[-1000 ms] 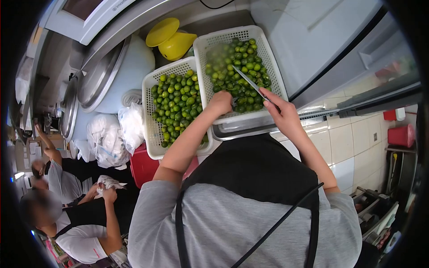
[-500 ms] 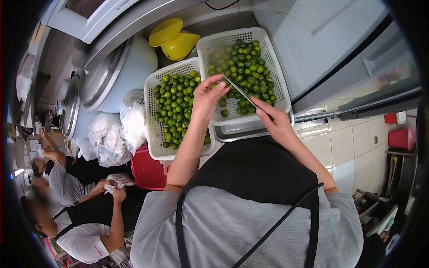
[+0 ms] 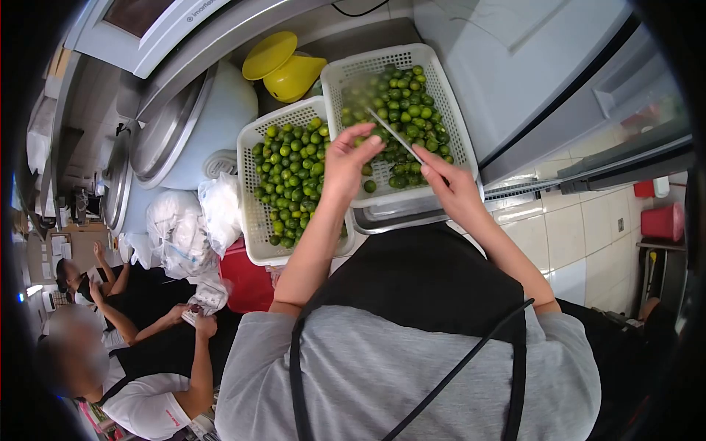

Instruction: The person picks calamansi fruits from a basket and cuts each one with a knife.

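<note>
My right hand (image 3: 450,185) is closed around the handle of a knife (image 3: 396,134). The blade points up and left over the right basket. Just left of the blade is my left hand (image 3: 347,163), its thumb and fingers bent but apart, with nothing visible between them. Below both hands stands a white perforated basket (image 3: 450,88) with small green limes (image 3: 412,110) in it. A second white basket (image 3: 246,184), fuller of limes (image 3: 288,173), stands to the left, partly behind my left forearm.
A yellow plastic container (image 3: 287,73) stands behind the baskets. White plastic bags (image 3: 176,228) and a red box (image 3: 248,283) are at the left, near a large lidded drum (image 3: 213,125). Co-workers (image 3: 147,382) stand at far left. A grey door (image 3: 529,66) rises at right.
The knife tip has swung slightly upward, away from my left fingers. My left thumb and fingers have parted from the blade. At right, a dark-clothed figure has come into view.
</note>
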A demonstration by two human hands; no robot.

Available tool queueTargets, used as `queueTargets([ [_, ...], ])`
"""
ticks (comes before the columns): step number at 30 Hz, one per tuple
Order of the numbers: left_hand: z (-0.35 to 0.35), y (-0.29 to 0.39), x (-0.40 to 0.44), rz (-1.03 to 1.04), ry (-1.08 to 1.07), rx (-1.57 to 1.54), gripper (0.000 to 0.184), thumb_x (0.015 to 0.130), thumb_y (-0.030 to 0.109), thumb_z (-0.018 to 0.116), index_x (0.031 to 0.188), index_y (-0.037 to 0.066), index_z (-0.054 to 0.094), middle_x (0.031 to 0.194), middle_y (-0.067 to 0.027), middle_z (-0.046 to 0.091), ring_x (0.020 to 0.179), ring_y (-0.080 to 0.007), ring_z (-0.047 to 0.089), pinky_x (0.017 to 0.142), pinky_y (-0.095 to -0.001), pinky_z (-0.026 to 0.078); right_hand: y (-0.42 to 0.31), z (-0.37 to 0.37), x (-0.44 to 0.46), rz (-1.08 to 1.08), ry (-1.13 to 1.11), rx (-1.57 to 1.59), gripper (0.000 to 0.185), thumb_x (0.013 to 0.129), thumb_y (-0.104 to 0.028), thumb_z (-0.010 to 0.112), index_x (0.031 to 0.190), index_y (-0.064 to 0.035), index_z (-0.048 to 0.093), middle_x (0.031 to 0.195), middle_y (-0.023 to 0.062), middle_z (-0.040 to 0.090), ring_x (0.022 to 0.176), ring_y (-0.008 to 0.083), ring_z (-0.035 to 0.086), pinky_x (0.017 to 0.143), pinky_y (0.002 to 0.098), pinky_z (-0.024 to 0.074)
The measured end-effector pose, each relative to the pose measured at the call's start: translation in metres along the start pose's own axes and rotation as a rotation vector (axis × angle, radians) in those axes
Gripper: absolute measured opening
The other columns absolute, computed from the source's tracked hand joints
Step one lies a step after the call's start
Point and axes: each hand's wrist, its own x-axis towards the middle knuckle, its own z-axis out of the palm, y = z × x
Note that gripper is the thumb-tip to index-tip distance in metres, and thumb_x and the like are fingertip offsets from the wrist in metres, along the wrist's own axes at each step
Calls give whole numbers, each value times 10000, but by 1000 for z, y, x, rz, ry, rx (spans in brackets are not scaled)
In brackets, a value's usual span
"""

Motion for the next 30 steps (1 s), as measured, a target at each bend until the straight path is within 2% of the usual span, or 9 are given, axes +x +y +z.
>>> queueTargets([
  [4, -7, 10, 6, 52, 35, -16, 237, 773, -11, 635, 998, -46, 567, 933, -61, 556, 818, -143, 586, 782, -294, 517, -12, -2, -13, 54, -87, 19, 318, 891, -197, 507, 1194, -105, 531, 980, 173, 622, 758, 217, 623, 696, 292, 459],
  [12, 2, -7, -2, -28, -88, 2, 204, 807, -2, 594, 1009, -7, 569, 956, -100, 610, 880, -170, 601, 848, -337, 492, -5, 8, 8, -34, -12, -2, 317, 894, -199, 495, 1191, -94, 526, 1053, 178, 597, 930, 319, 595, 772, 312, 461],
  [17, -11, -4, 6, -137, -86, -256, 218, 829, 28, 569, 1034, -42, 544, 995, -115, 598, 933, -189, 585, 872, -339, 490, -4, 3, 2, 36, -48, -15, 318, 889, -199, 505, 1192, -105, 527, 1046, 172, 602, 920, 297, 608, 766, 307, 462],
  [22, -34, 2, 29, -176, -62, -161, 219, 841, 57, 559, 1039, -37, 544, 962, -93, 582, 921, -186, 585, 838, -316, 510, -3, -17, -12, 224, -170, -69, 320, 887, -198, 514, 1195, -111, 528, 1042, 158, 613, 900, 263, 624, 770, 284, 454],
  [24, -41, 0, 35, -330, -125, 46, 189, 822, 71, 585, 981, -30, 567, 907, -87, 574, 829, -190, 597, 813, -310, 518, -2, -21, -17, 305, -137, -61, 326, 887, -191, 515, 1201, -102, 522, 1064, 147, 609, 916, 245, 620, 784, 269, 443],
  [26, -33, -6, 34, -334, -162, 160, 160, 823, 128, 601, 932, 12, 587, 850, -45, 563, 778, -161, 591, 750, -299, 523, 2, -22, -18, 265, -106, -40, 330, 886, -186, 516, 1204, -99, 518, 1085, 145, 601, 935, 242, 614, 795, 272, 442],
  [28, -23, -11, 35, -470, -320, 837, 156, 806, 162, 624, 856, 15, 605, 845, -48, 578, 754, -160, 590, 709, -298, 518, 2, -23, -18, 223, -73, -19, 333, 885, -181, 517, 1207, -95, 515, 1105, 143, 593, 954, 238, 609, 807, 275, 440],
  [29, -21, -13, 33, -254, -526, 1170, 169, 735, 177, 668, 816, 33, 629, 857, -83, 602, 782, -197, 607, 697, -324, 512, 0, -23, -17, 204, -69, -31, 334, 886, -176, 516, 1210, -97, 513, 1117, 143, 587, 964, 243, 605, 814, 280, 440],
  [30, -17, -21, 29, -254, -527, 1170, 169, 735, 177, 668, 816, 33, 629, 857, -83, 602, 782, -197, 607, 697, -324, 512, -1, -22, -16, 197, -66, -38, 334, 886, -174, 516, 1211, -98, 513, 1123, 143, 584, 968, 245, 603, 817, 283, 440],
])
